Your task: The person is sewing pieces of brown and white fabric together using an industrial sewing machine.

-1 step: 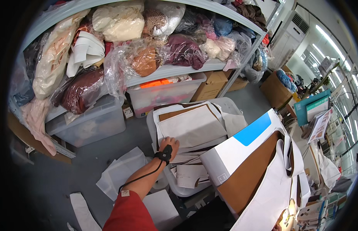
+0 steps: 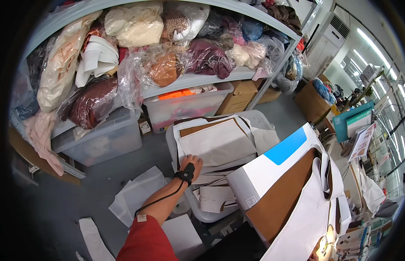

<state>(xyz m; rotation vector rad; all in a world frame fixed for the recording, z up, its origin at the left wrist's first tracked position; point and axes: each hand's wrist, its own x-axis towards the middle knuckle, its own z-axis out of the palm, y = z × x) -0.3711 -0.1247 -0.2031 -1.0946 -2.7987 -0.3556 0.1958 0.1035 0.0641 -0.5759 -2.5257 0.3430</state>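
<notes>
My left hand [image 2: 191, 167], with a black device strapped at the wrist and a red sleeve [image 2: 146, 241] behind it, reaches to the near left edge of a stack in a plastic bin. Its fingers are bent over the edge of a white sheet [image 2: 217, 145], which lies with brown and white pieces. At the lower right, a large brown piece [image 2: 283, 198] and long white pieces [image 2: 300, 219] lie over a white box [image 2: 272, 163] with a blue patch. A small skin-coloured patch shows beside a bright light there. Whether it is my right hand is unclear.
Shelves [image 2: 185, 80] hold several plastic-wrapped bundles at the back. Below stand clear bins [image 2: 106, 139] and a cardboard box [image 2: 237, 99]. Translucent sheets [image 2: 135, 195] and a white strip [image 2: 94, 239] lie on the floor. Workbenches with papers are at the right.
</notes>
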